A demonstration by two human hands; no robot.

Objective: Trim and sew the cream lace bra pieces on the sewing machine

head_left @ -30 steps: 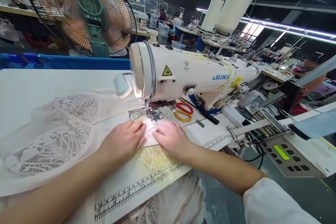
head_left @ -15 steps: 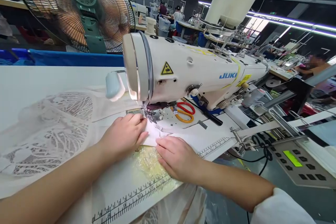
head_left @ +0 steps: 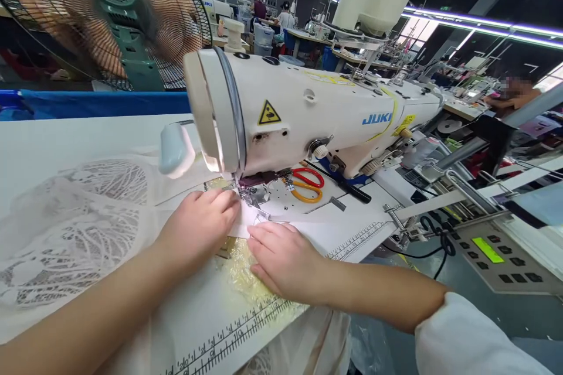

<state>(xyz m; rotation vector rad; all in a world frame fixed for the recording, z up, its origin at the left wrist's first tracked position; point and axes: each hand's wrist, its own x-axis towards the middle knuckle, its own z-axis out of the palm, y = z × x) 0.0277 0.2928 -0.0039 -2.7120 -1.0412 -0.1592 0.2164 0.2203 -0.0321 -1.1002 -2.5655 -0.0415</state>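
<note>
In the head view a white JUKI sewing machine (head_left: 290, 108) stands over the worktable. Beside its presser foot (head_left: 250, 194), my left hand (head_left: 197, 231) is closed, fingers together, on white fabric (head_left: 240, 224). My right hand (head_left: 284, 261) grips the near edge of that fabric, its thumb tucked low. What lies under the fingertips is hidden. Sheer white cloth with lace panels (head_left: 103, 246) spreads left of my left arm. Crinkled yellowish clear tape (head_left: 246, 278) covers the tabletop just below the hands.
Scissors with red and orange handles (head_left: 308, 184) lie right of the needle area, near a black-handled tool (head_left: 354, 192). A ruler strip (head_left: 237, 337) runs along the table's front edge. A fan (head_left: 127, 29) stands behind; a control panel (head_left: 497, 258) sits at right.
The view has shifted slightly, so the machine and fan appear farther left. Both hands stay on the fabric near the presser foot, with almost the same pose.
</note>
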